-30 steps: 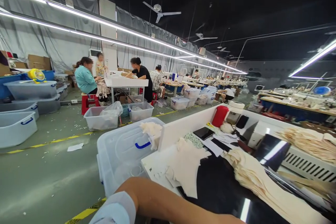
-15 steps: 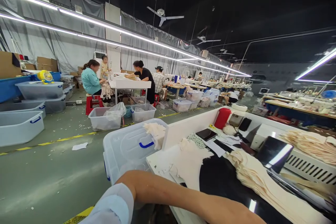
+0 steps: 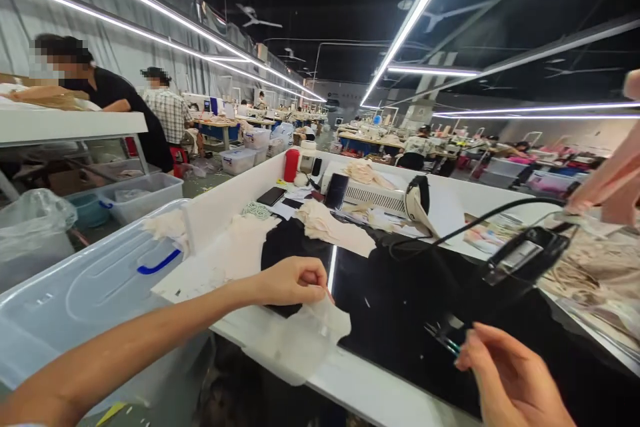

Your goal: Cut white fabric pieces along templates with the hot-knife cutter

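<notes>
My left hand is closed in a pinch on a cream fabric piece, which hangs over the table's front edge. My right hand, at the lower right, is closed on a small metal tool with a greenish part, over the black table surface. The tool is blurred, so its kind is unclear. Behind my left hand lies a stack of cream fabric pieces. More cream fabric lies on the white tabletop at the left.
A black device with a cable stands at the right, near heaped fabric. A phone and red object lie towards the back. Left is a lidded plastic bin; a person bends over another table.
The view has swung right and closer to the table. My left hand now shows, pinching a fabric piece, and my right hand has come into view with the tool.
</notes>
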Motion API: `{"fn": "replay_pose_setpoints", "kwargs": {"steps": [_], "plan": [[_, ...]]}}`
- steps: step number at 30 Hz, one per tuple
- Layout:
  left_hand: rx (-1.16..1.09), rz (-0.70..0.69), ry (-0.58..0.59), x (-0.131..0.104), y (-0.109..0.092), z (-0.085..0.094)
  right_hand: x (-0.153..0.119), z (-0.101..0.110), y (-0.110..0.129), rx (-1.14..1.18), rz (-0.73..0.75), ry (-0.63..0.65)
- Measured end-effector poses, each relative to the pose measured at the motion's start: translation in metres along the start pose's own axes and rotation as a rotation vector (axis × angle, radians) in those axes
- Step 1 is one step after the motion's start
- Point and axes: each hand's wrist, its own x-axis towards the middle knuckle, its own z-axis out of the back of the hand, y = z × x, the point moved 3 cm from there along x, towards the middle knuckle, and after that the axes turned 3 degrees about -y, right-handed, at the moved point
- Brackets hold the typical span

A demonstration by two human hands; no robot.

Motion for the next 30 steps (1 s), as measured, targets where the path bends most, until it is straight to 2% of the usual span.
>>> {"fn": "replay_pose_setpoints", "kwargs": {"steps": [4, 6, 10, 12, 14, 16, 22, 30], "plan": [[0.026, 0.019, 0.015, -0.006, -0.012, -0.001, -0.015, -0.037, -0.001, 0.042, -0.120, 0.405], [0.016, 0.011, 0.030, -0.007, -0.015, -0.002, -0.025, -0.056, 0.000, 0.140, -0.206, 0.549], [0.001, -0.015, 0.068, -0.009, -0.014, -0.002, -0.050, -0.086, 0.006, 0.385, -0.455, 0.691], [0.002, -0.028, 0.079, -0.010, -0.013, -0.001, -0.063, -0.095, 0.011, 0.491, -0.593, 0.769], [0.008, -0.036, 0.081, -0.010, -0.012, -0.001, -0.072, -0.102, 0.015, 0.554, -0.671, 0.856], [0.015, -0.036, 0.076, -0.009, -0.011, 0.001, -0.075, -0.103, 0.019, 0.588, -0.678, 0.876], [0.086, 0.022, 0.046, -0.010, -0.006, 0.010, -0.073, -0.096, 0.029, 0.565, -0.564, 0.728], [0.249, 0.065, 0.038, -0.012, 0.008, 0.015, -0.071, -0.099, 0.037, 0.485, -0.490, 0.696]]}}
